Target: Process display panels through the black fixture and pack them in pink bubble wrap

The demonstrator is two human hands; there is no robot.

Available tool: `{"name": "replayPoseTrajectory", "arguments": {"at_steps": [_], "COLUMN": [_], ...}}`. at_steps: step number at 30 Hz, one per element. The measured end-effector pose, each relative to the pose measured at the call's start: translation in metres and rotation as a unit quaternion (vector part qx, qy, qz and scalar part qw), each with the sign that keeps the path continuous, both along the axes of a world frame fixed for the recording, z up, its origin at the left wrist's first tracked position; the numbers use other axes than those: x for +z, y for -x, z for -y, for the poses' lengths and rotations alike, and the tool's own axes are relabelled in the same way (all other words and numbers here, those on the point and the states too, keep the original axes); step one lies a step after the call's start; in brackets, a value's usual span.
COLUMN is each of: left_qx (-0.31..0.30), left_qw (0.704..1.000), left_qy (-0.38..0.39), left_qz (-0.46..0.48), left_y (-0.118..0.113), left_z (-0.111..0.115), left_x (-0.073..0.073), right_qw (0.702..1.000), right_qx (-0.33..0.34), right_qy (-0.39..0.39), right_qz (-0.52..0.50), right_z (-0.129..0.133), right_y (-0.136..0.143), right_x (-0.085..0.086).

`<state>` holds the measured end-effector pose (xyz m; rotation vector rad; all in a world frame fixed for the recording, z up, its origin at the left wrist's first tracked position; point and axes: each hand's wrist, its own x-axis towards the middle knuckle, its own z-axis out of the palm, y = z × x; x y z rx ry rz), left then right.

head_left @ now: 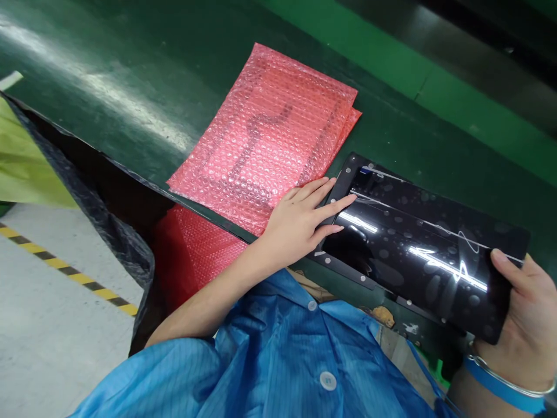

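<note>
A glossy black panel (404, 232) with a clear film over it lies at a slant on the right, its long lower edge out over the bench's front edge. My right hand (528, 313) grips the panel's right end, thumb on top and the other fingers mostly hidden beneath. Flat and with fingers spread, my left hand (300, 217) rests across the panel's left end. That hand also touches the corner of a pink bubble-wrap bag (278, 128), which lies on another pink bag. Dark printed marks show on the bag.
The green bench top (174, 75) runs behind the bags. Below its front edge, a black plastic liner (130, 244) stands open with more pink bubble wrap (209, 244) inside. Yellow-and-black tape (69, 270) marks the floor at left. A yellow-green sheet (30, 157) is at far left.
</note>
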<state>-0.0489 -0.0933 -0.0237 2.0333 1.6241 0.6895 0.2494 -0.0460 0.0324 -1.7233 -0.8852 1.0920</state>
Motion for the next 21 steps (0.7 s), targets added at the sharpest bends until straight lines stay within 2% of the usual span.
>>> {"name": "replayPoseTrajectory", "arguments": {"at_steps": [8, 15, 21], "left_qx": [-0.011, -0.013, -0.013], "left_qw": [1.000, 0.999, 0.999], "left_qy": [-0.021, -0.034, -0.039], "left_qz": [-0.001, 0.009, 0.005], "left_y": [0.001, 0.002, 0.001], "left_z": [0.000, 0.001, 0.001], "left_x": [-0.006, -0.009, -0.012], "right_qw": [0.999, 0.999, 0.999], "right_qx": [0.017, -0.010, -0.005], "right_qy": [-0.015, 0.018, 0.023], "right_qz": [0.035, 0.044, 0.047], "right_z": [0.000, -0.005, -0.007], "right_y": [0.001, 0.003, 0.006], "right_x": [0.005, 0.006, 0.005]}}
